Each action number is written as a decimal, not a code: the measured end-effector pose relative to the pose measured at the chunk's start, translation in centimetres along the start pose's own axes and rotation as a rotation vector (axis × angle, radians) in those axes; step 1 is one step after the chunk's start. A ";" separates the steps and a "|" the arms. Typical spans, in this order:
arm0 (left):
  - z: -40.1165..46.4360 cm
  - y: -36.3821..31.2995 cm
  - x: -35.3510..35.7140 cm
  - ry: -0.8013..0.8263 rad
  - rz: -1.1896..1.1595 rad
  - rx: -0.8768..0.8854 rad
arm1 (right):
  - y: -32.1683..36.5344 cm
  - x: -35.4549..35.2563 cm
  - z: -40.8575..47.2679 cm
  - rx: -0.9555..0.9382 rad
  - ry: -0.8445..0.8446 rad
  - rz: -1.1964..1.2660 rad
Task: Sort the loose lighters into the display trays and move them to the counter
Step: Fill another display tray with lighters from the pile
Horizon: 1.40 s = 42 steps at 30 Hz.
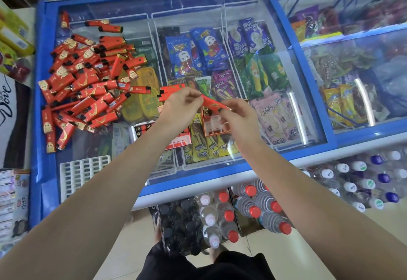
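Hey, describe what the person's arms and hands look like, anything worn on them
Both forearms are bare right up to the frame's bottom edge: no sleeves in view. The left hand and right hand wear no gloves, and no watch, bracelet or ring shows. Dark clothing appears low between the arms.

Scene is brightly and evenly lit from overhead, with only soft shadows. Glare streaks and hazy reflections are seen on the freezer lid (242, 26), worst toward the right panel (352, 37), where goods beneath are washed out. Strong wide-angle bending is seen at the edges. Corners are soft; the hands are slightly motion-blurred.
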<state>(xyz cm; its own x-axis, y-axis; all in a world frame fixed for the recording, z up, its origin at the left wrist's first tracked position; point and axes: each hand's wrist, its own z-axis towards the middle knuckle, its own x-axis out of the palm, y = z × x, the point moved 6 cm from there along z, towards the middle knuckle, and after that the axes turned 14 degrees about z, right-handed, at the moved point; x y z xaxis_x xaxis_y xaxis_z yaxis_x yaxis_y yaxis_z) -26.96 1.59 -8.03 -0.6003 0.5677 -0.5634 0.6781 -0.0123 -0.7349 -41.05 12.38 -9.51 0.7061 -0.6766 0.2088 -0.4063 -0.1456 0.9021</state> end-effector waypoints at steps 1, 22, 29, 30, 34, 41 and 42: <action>0.1 -0.1 0.0 -0.003 0.078 0.036 | 0.1 -0.6 0.3 -0.011 -0.037 -0.001; 1.5 -0.1 1.6 -0.029 0.493 0.196 | -0.8 0.5 0.5 -0.699 0.316 -0.969; 1.6 -0.2 1.5 -0.032 0.487 0.187 | -1.0 0.7 0.6 -0.704 0.335 -1.072; 1.6 -0.2 1.5 -0.035 0.490 0.186 | -1.0 0.7 0.5 -0.706 0.336 -1.097; 1.6 -0.2 1.5 -0.040 0.497 0.187 | -0.8 0.8 0.1 -0.743 0.325 -1.170; 0.2 0.7 -0.1 -0.085 0.460 0.210 | -0.4 1.3 -0.4 -0.734 0.249 -1.191; 0.0 1.0 -0.8 -0.111 0.440 0.208 | -0.4 1.4 -0.4 -0.706 0.231 -1.184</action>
<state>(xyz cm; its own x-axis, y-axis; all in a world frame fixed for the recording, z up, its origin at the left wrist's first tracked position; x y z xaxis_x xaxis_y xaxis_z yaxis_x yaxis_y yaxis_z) -25.80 1.17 -8.27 -0.3252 0.3805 -0.8657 0.7855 -0.4011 -0.4713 -39.68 11.73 -9.43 0.5267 -0.2657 -0.8075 0.8172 -0.1035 0.5670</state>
